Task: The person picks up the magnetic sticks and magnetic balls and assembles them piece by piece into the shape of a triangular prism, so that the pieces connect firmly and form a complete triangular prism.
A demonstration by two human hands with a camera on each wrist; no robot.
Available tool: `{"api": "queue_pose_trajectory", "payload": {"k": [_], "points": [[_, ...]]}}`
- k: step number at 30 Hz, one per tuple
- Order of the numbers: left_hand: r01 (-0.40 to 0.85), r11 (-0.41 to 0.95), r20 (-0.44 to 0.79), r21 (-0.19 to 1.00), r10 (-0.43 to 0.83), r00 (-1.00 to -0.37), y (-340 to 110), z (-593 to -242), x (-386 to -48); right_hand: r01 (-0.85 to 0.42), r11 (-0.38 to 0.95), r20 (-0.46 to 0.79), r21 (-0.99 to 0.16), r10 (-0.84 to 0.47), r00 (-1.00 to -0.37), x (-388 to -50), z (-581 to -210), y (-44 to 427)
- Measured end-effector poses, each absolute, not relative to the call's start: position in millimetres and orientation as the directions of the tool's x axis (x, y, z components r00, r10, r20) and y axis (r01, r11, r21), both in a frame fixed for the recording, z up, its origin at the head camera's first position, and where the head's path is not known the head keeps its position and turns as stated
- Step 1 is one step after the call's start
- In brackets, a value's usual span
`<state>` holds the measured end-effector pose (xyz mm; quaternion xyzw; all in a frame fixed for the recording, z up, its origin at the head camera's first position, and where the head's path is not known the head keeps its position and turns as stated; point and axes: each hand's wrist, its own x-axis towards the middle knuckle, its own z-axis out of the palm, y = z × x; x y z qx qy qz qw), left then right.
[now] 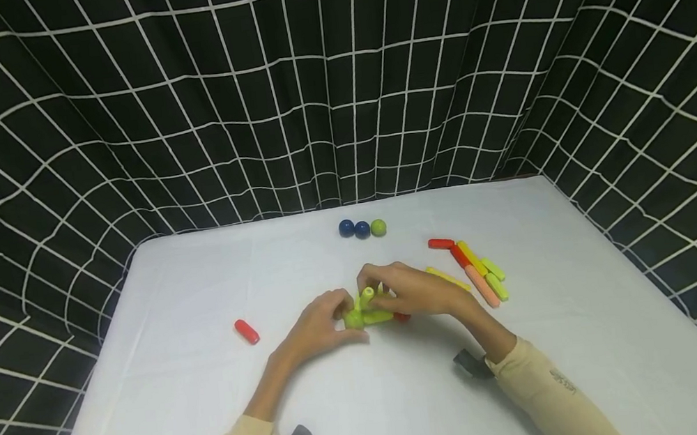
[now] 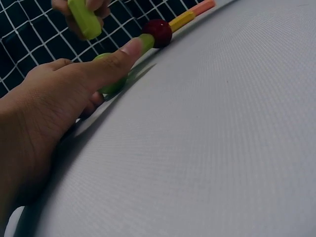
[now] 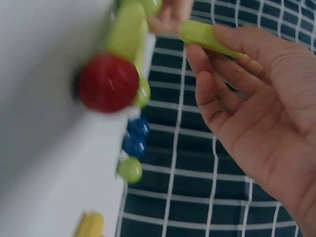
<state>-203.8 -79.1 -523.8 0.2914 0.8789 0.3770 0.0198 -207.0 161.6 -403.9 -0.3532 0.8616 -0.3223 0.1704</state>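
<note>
My left hand curls its fingers and thumb round a green ball low over the white table. A green stick runs from this ball to a red ball, which lies under my right hand. Between thumb and fingertips the right hand pinches another green stick, raised above the green ball. Part of a further green piece shows behind the red ball in the right wrist view.
Two blue balls and a green ball stand at the back. Right of my hands lie several red, yellow, orange and green sticks. A red stick lies at the left. Black gridded cloth surrounds the table's back and sides.
</note>
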Motion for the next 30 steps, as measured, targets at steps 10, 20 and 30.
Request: {"api": "queue_pose_trajectory", "payload": {"k": [10,20,30], "points": [[0.472,0.555,0.155,0.685,0.522,-0.838,-79.1,-518.6,-200.4,-0.562,0.523,-0.037,-0.641,-0.752,-0.658,-199.9,-416.6,143.9],[0.491,0.533,0.183,0.689,0.527,-0.830,-80.5,-520.2,-200.5,-0.587,0.520,-0.018,-0.620,-0.758,-0.652,-200.0,-417.6,140.3],[0.493,0.519,0.188,0.699,0.531,-0.826,-80.3,-519.0,-200.6,-0.540,0.558,-0.054,-0.630,-0.725,-0.687,-207.7,-404.6,162.8]]}}
